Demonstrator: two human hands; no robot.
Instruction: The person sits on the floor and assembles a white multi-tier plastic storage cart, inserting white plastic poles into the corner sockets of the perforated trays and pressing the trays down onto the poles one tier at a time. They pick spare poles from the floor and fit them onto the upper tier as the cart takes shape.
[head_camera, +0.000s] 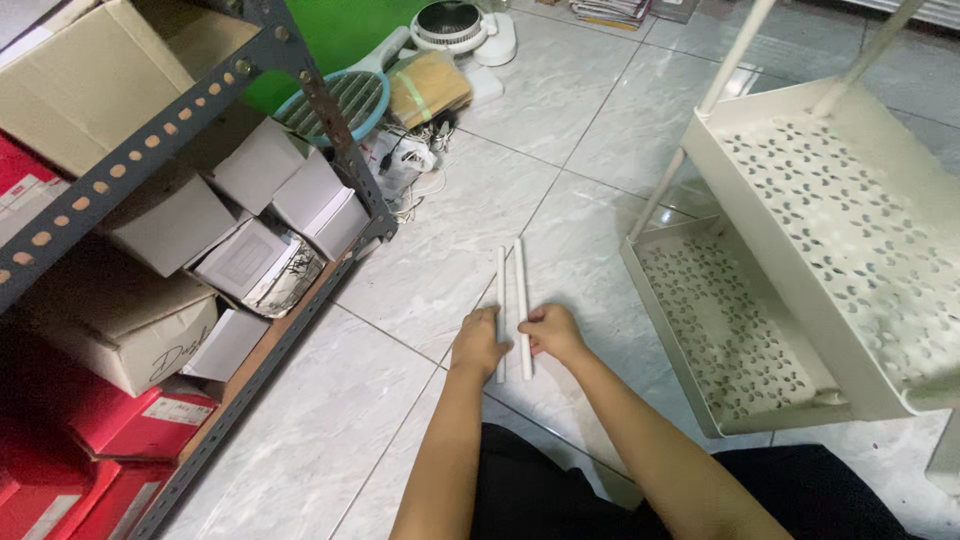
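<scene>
Two thin white tubes lie side by side on the pale tiled floor, pointing away from me. My left hand (478, 342) closes around the near end of the left tube (501, 285). My right hand (551, 331) grips the near end of the right tube (520, 285). Both hands rest low at the floor, almost touching each other. The tubes' far ends are free.
A cream rack with perforated trays (800, 260) and white posts stands at the right. A grey metal shelf (150, 130) full of cardboard and red boxes fills the left. Beyond lie a blue racket-shaped swatter (340, 100), a small white fan (452, 25) and cables.
</scene>
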